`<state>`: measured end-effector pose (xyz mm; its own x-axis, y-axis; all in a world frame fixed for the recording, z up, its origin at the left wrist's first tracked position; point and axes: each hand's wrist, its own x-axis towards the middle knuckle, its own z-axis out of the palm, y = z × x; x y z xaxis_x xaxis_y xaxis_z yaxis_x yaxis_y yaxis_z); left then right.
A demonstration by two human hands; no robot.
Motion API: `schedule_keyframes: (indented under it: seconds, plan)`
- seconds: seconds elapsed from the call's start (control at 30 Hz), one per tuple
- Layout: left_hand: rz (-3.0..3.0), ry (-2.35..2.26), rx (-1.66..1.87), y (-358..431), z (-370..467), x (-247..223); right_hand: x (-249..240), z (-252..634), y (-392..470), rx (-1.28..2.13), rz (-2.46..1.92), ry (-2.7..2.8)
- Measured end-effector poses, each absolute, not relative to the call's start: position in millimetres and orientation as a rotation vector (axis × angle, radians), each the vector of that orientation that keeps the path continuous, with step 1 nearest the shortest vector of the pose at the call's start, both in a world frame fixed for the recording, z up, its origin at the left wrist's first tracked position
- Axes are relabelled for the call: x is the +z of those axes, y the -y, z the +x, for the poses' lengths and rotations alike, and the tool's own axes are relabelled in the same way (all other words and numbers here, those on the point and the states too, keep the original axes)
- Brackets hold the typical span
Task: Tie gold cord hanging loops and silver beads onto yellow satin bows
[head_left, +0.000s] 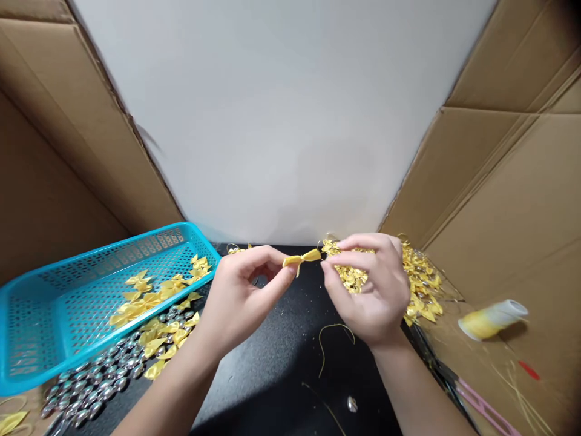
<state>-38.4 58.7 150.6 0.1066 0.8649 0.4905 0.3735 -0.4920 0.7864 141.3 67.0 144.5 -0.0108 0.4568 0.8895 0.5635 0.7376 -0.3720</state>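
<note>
Between thumb and forefinger, my left hand (pixel 247 293) pinches a small yellow ribbon bow (pixel 302 258) above the black work surface (pixel 272 375). My right hand (pixel 370 281) is just right of the bow, its thumb and forefinger pressed close together near the bow's right end. What those fingertips hold, perhaps a thin thread, is too small to make out. A loose yellow cord (pixel 321 348) curves on the black surface below my hands, and a single shiny bead (pixel 351 404) lies nearer the front.
A blue basket (pixel 68 357) with yellow bows (pixel 140 306) stands at left, silvery beads (pixel 97 381) beside it. Behind my right hand is a pile of yellow bows (pixel 420 284). A thread spool (pixel 492 319) and pink-handled scissors (pixel 485 409) lie right. Cardboard walls flank both sides.
</note>
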Motion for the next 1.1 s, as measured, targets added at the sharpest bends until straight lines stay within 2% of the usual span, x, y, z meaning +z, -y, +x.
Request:
schedule_keyframes:
  seconds: [0.1, 0.63, 1.1]
  plan:
    - [1.923, -1.205, 1.326, -58.4, -36.4, 150.9, 146.3, 139.2, -62.8, -0.243, -0.862, 1.731]
    - [2.423, -1.261, 1.338, -62.3, -29.5, 145.7, 142.5, 132.9, -66.7, -0.057, -1.110, 1.853]
    - [2.492, -1.278, 1.372, -64.7, -28.9, 145.9, 140.3, 133.1, -71.5, -0.237, -1.162, 1.821]
